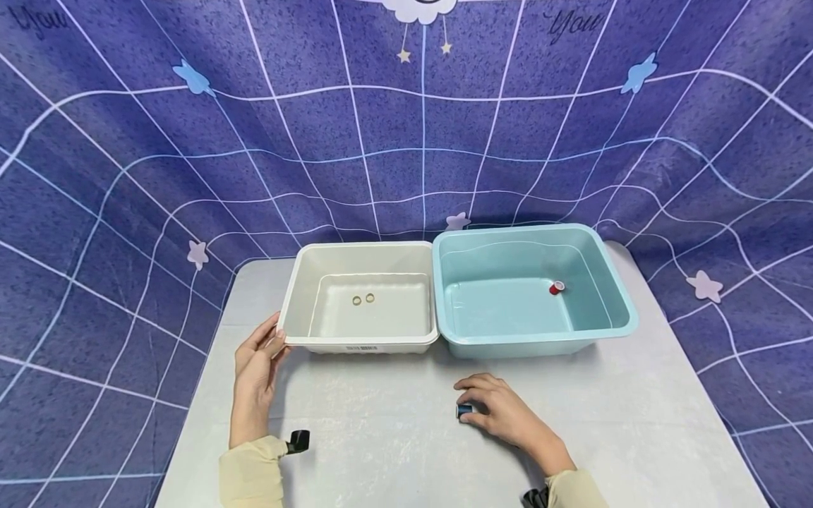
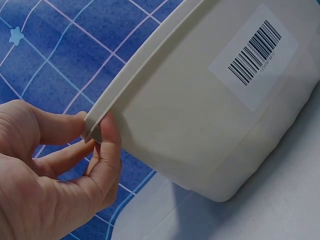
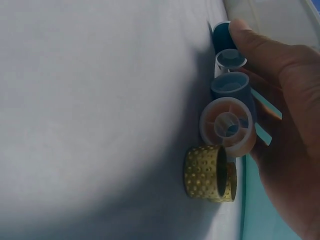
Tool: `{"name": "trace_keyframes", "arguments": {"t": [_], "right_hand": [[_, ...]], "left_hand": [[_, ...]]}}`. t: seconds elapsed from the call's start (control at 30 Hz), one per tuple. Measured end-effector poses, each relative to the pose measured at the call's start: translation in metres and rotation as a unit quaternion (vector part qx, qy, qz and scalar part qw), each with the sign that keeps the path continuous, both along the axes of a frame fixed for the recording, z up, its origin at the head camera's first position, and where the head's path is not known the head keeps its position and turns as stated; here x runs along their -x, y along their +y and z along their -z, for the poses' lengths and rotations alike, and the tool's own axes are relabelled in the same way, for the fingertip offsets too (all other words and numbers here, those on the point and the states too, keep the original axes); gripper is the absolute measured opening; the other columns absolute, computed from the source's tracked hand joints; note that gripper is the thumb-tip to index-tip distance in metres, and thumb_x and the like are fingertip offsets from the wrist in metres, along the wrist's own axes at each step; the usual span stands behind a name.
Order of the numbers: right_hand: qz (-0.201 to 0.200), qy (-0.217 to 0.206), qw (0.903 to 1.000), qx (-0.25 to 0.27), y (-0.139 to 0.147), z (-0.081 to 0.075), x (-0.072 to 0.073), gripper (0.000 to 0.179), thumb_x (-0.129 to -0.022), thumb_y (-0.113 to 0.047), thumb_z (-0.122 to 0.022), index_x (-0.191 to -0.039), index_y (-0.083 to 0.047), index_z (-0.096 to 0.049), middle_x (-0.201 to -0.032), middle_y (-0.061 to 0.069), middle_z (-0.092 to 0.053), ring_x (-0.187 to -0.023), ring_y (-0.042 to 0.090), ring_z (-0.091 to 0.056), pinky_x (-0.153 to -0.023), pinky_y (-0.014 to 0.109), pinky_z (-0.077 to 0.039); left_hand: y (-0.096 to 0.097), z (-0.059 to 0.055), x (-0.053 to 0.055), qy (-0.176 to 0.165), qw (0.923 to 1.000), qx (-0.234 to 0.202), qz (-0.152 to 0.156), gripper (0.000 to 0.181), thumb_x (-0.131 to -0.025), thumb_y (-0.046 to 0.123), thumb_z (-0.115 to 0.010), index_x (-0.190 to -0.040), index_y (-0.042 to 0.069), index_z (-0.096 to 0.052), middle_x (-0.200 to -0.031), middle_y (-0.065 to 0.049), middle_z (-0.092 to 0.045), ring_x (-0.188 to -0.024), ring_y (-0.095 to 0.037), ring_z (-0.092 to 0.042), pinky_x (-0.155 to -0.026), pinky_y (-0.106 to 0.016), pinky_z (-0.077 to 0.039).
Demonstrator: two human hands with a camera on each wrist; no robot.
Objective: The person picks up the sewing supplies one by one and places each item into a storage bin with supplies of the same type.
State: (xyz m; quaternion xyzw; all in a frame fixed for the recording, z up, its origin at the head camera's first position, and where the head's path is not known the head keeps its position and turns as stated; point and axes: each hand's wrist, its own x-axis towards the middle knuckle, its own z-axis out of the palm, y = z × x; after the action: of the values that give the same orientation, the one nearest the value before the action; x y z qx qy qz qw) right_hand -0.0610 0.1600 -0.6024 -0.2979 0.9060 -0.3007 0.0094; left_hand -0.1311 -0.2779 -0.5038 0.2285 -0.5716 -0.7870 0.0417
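Note:
At the cream bin's (image 1: 365, 341) front left corner, my left hand (image 1: 257, 360) pinches the rim (image 2: 100, 107) between thumb and fingers. My right hand (image 1: 504, 409) is low over the table in front of the teal bin (image 1: 540, 340), its thumb and fingers around a dark blue thread spool (image 1: 464, 410). In the right wrist view, the thumb tip touches this spool (image 3: 223, 39). Beside it under the hand are a pale spool (image 3: 231, 59), a blue spool (image 3: 231, 84), an orange spool (image 3: 210, 122) and two dimpled brass ring thimbles (image 3: 202, 172); the head view hides these.
Two brass rings (image 1: 356, 300) lie on the cream bin's floor. Inside the teal bin, a red thread spool (image 1: 557, 288) is toward the right. Both bins stand side by side at the back of the pale table (image 1: 368, 437), before a purple grid-patterned cloth (image 1: 394, 169).

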Motion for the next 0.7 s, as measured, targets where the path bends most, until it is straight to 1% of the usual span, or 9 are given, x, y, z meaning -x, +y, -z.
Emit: {"name": "trace_keyframes", "arguments": {"t": [0.27,0.5,0.7], "right_hand": [[0.0,0.001,1.0,0.004,0.0006,0.0016,-0.0005,0.023,-0.085,-0.03,-0.086,-0.105,-0.021,-0.078,-0.131,-0.001,-0.071,-0.126,0.025,-0.061,-0.102,0.052,-0.05],[0.005,0.004,1.0,0.003,-0.0011,0.0013,-0.0009,0.023,-0.084,-0.029,-0.086,-0.104,-0.02,-0.078,-0.131,-0.002,-0.07,-0.126,0.024,-0.061,-0.102,0.052,-0.049],[0.004,0.027,0.9996,0.004,-0.0018,0.0027,-0.0007,0.024,-0.082,-0.028,-0.088,-0.101,-0.02,-0.078,-0.129,-0.001,-0.071,-0.124,0.024,-0.061,-0.099,0.049,-0.05]], "left_hand": [[-0.0004,0.0008,0.0001,0.003,1.0,-0.001,-0.002,0.052,-0.101,-0.01,-0.055,-0.152,-0.004,-0.048,-0.106,0.002,-0.072,-0.092,-0.008,-0.072,-0.072,-0.018,-0.063],[-0.0008,0.0003,-0.0016,0.013,0.9999,0.001,0.008,0.054,-0.101,-0.008,-0.058,-0.153,-0.004,-0.046,-0.106,0.004,-0.072,-0.093,-0.006,-0.072,-0.075,-0.017,-0.063],[-0.0017,-0.0001,-0.0034,0.027,0.9995,0.007,0.018,0.055,-0.101,-0.007,-0.059,-0.154,-0.005,-0.045,-0.106,0.006,-0.072,-0.094,-0.005,-0.072,-0.077,-0.017,-0.063]]}}
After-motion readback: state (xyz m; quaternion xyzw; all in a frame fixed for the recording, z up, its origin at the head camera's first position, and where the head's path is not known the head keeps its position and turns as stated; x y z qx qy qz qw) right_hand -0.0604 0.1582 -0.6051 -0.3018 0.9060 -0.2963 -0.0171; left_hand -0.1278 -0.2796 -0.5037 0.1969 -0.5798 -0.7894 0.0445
